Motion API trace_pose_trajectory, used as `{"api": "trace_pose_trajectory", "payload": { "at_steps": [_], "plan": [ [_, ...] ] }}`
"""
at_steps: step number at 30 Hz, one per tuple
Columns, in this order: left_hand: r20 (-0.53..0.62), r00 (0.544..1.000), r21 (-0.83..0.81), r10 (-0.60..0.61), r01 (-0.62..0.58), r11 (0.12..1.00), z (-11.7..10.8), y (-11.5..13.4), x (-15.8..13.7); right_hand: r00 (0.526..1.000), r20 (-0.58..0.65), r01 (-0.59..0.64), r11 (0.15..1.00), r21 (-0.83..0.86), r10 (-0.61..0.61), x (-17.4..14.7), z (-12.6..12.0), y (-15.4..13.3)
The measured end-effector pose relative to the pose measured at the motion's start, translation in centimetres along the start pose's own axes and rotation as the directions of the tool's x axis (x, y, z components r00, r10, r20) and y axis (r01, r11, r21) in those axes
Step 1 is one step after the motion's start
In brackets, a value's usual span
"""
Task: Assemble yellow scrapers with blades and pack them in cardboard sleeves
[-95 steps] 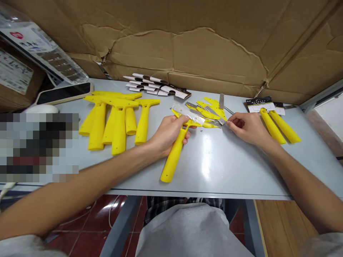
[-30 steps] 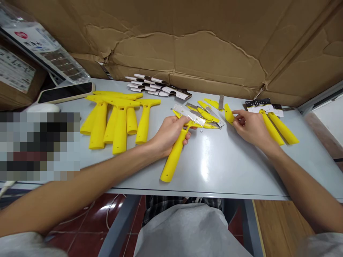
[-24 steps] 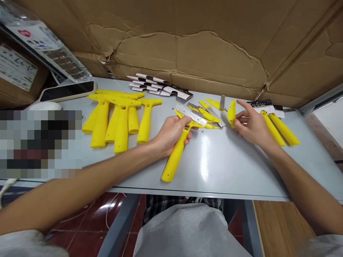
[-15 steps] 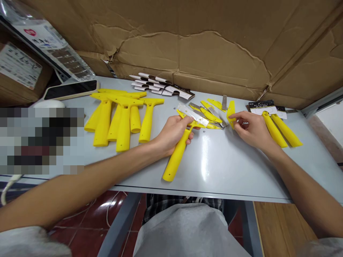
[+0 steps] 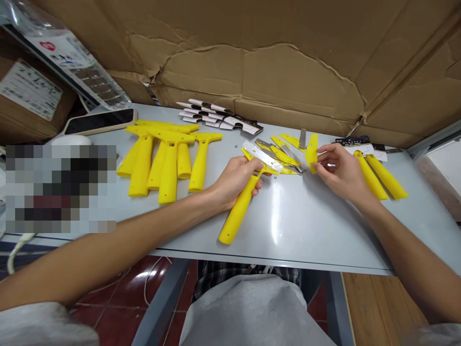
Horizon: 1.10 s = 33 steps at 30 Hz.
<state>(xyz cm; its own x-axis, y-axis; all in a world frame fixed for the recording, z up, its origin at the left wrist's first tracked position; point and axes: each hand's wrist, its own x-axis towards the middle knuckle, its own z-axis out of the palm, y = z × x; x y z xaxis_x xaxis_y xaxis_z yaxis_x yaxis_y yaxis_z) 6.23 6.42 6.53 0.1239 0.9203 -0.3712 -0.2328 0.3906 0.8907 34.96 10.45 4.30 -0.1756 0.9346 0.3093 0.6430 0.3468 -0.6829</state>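
My left hand [image 5: 234,181] is closed around the neck of a yellow plastic scraper [image 5: 237,214], whose handle slants down toward the table's front edge. A shiny metal blade [image 5: 265,157] lies across the scraper's head, with my left thumb near it. Farther right, the thumb and fingers of my right hand [image 5: 340,173] pinch the right edge of a yellow cover plate [image 5: 311,150] with small holes. Between the hands lies a loose pile of yellow cover plates [image 5: 284,157] and metal blades [image 5: 303,138]. A small nut [image 5: 275,178] rests on the table near the scraper's head.
Several yellow scraper handles [image 5: 167,168] lie piled on the left. Folded cards [image 5: 219,117] sit at the back against cardboard [image 5: 288,72]. Two carded scrapers [image 5: 387,175] lie at right. A phone [image 5: 101,121] and a blurred patch [image 5: 61,190] are at left.
My right fingers have shifted to the cover plate's right edge, so more of the plate shows. My left hand keeps its hold on the scraper. The view has moved slightly.
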Motion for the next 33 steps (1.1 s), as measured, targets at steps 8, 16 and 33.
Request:
{"api": "trace_pose_trajectory", "payload": {
  "at_steps": [8,16,33],
  "plan": [
    [0.039,0.999,0.015,-0.001,0.001,1.0,-0.4,-0.1,-0.1,0.998,0.013,-0.062,0.995,0.073,0.061,0.1,0.1,-0.1],
    [0.054,0.998,0.017,0.016,-0.017,1.0,-0.3,-0.3,0.0,0.999,0.002,-0.038,0.999,0.011,0.038,0.0,0.2,0.0],
    [0.018,1.0,0.04,-0.008,0.007,0.999,0.2,-0.1,-0.4,0.976,0.129,-0.201,0.948,0.246,0.173,0.0,0.1,-1.1]
  ]
}}
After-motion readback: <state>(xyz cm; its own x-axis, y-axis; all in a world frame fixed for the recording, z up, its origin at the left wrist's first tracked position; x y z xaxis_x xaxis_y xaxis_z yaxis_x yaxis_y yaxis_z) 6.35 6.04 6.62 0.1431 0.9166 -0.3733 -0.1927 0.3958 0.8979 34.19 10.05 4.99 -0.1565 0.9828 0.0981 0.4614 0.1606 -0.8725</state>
